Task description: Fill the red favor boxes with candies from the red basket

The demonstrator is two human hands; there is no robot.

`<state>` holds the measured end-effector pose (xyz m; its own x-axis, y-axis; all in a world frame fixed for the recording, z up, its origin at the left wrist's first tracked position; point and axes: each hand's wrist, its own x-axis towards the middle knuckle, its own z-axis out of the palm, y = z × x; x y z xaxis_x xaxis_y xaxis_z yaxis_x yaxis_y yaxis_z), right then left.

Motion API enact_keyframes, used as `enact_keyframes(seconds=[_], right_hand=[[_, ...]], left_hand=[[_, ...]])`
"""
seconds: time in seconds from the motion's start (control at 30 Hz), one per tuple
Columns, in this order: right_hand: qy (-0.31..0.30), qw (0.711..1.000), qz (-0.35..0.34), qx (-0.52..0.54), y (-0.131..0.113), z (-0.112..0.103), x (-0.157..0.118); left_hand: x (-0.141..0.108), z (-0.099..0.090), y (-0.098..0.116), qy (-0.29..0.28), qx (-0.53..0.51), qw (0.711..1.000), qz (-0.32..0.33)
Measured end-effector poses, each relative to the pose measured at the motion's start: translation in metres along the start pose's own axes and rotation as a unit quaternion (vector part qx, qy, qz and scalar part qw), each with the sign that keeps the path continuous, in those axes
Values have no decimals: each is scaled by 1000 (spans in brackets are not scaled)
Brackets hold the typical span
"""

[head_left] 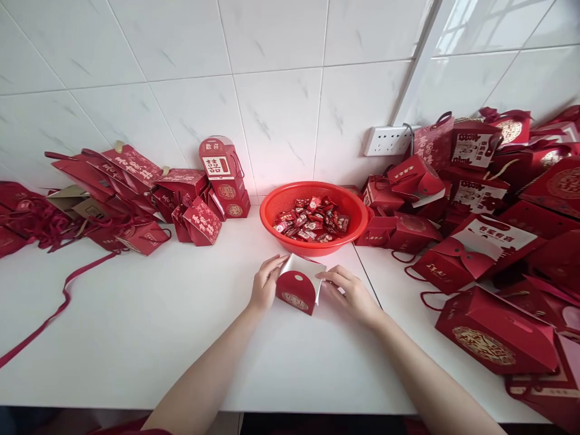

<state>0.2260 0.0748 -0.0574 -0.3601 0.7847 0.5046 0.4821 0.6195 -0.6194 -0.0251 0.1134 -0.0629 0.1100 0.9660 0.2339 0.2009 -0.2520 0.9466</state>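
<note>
In the middle of the white table, a small red gift box point(290, 285) with a gold emblem stands with its top open. Its pale inside shows, and a rounded front flap with a round hole is raised. My left hand point(266, 284) grips the box's left side, thumb near the upper edge. On the opposite side, the fingers of my right hand point(351, 293) pinch a side flap of the same box. Just behind it sits a red plastic basket point(268, 226) holding many wrapped candies point(312, 220).
Red gift boxes point(483, 251) are heaped along the right side. More boxes point(131, 172) stand at the back left, beside a small stack point(226, 175). A dark red ribbon point(67, 296) trails over the left tabletop. A power strip point(387, 141) is on the tiled wall.
</note>
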Motion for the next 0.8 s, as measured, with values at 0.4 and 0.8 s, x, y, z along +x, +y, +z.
enact_keyframes(seconds=[0.4,0.8], right_hand=[[4,999,-9,41,6,-2,-3],[-55,978,95,175,0,-8,3]], left_hand=[[-24,21,4,-166,41,963,209],[-16,17,-7,-175,153,951,205]])
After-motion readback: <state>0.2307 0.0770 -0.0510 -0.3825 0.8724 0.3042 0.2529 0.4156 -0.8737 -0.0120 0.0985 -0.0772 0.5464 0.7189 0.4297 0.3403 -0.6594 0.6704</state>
